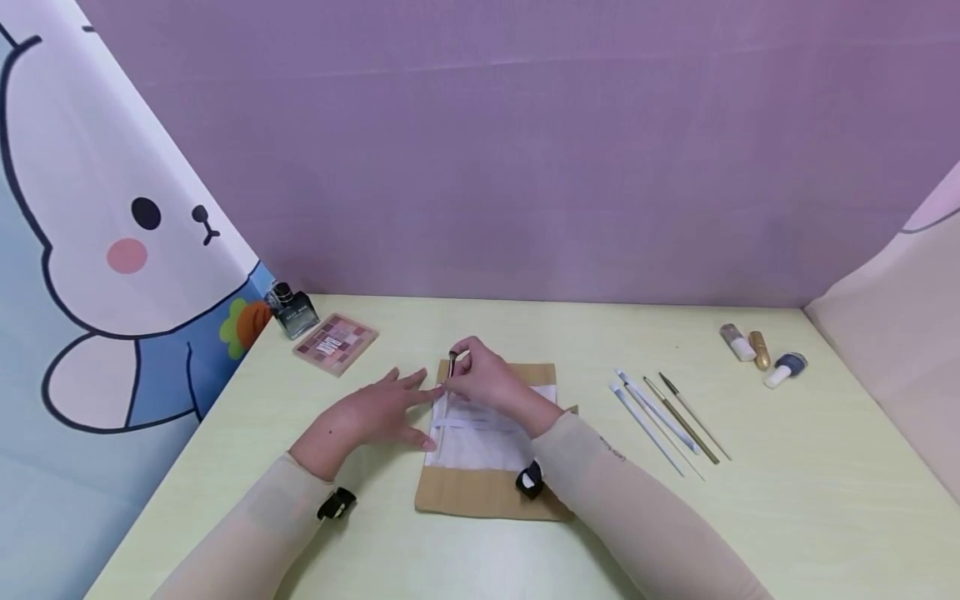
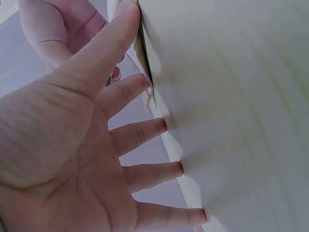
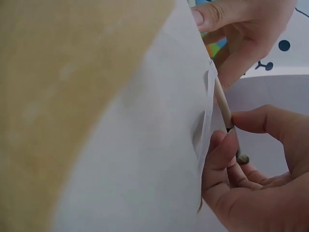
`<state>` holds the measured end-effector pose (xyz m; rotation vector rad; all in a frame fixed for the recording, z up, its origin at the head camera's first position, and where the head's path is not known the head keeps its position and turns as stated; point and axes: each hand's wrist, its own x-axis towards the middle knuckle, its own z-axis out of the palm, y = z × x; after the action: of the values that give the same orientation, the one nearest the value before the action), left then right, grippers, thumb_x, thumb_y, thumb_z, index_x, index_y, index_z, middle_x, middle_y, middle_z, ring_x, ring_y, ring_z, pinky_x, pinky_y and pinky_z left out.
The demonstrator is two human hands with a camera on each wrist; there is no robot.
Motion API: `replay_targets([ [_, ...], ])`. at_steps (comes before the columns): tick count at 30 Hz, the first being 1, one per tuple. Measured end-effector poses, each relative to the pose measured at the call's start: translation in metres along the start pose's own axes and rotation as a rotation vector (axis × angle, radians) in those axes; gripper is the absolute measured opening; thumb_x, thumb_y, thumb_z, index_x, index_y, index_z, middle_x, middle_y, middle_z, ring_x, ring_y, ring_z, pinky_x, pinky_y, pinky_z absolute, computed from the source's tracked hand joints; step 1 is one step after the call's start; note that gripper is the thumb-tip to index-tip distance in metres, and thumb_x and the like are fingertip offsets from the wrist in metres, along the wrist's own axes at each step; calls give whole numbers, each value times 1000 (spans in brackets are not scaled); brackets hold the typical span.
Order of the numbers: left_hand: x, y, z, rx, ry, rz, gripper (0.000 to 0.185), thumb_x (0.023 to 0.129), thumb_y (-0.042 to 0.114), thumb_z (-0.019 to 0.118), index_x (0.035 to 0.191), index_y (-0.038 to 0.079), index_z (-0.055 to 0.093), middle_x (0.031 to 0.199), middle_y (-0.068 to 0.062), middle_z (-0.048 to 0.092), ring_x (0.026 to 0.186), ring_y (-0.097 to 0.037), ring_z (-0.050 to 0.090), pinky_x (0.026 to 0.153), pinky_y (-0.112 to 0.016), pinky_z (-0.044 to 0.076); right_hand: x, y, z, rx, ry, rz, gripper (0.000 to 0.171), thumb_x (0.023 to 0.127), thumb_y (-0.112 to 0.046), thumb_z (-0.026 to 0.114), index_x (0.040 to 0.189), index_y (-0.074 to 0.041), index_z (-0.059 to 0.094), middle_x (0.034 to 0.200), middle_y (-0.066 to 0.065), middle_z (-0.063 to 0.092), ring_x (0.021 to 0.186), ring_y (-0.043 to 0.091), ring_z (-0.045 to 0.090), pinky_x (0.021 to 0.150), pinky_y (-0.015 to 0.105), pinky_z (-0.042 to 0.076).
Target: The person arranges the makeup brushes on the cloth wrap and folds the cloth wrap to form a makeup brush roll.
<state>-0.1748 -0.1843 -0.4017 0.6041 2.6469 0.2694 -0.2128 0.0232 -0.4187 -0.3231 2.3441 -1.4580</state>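
A thin makeup brush (image 1: 452, 367), its lower part hidden behind white paper (image 1: 480, 433) on the cardboard sheet (image 1: 487, 492), is being pinched by the right hand (image 1: 487, 379), while the left hand (image 1: 375, 412) is being pressed flat, fingers spread, on the worktop (image 1: 750, 517), and the ink bottle (image 1: 292, 310) label is being rendered unreadable.

On the table (image 1: 750, 517), an eyeshadow palette (image 1: 335, 342) and dark bottle (image 1: 293, 311) sit at ten o'clock, spare brushes (image 1: 663, 421) at three, small bottles (image 1: 761, 354) at two.
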Motion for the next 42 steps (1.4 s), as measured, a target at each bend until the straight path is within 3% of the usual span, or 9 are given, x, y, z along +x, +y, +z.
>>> replay_targets([
  [8,0,-1,1,-16,12,7,93,87,58,83,164,22,45,175,-23,30,155,-68,23,116,-78,40,-11,-3,3,-177,-21,-27,55,95,-17,80,141,-3,54,96,-1,75,83,10,63,79,25,50],
  [18,1,-6,6,-17,36,6,95,86,60,82,164,21,45,176,-22,30,155,-66,25,116,-77,42,-15,-2,9,-285,-43,-22,58,93,-19,82,141,-1,56,92,0,74,80,11,63,73,25,49],
  [29,3,-7,6,-4,30,3,94,86,61,82,164,21,46,175,-21,31,156,-66,26,120,-73,40,-16,-1,11,-408,-83,-25,29,100,-25,75,119,-5,69,97,2,69,83,14,60,76,28,50],
  [36,4,-6,5,-2,16,-9,94,86,61,82,164,22,46,176,-20,30,157,-64,25,120,-72,40,-23,-2,4,-384,-103,10,41,104,-26,68,139,-6,64,105,5,69,85,17,62,73,30,51],
  [42,4,-6,5,3,5,-24,96,85,62,82,164,23,45,177,-19,29,158,-63,24,120,-73,40,-33,-2,-20,-374,-55,2,48,105,-31,67,147,-9,59,115,7,70,91,18,64,77,31,54],
])
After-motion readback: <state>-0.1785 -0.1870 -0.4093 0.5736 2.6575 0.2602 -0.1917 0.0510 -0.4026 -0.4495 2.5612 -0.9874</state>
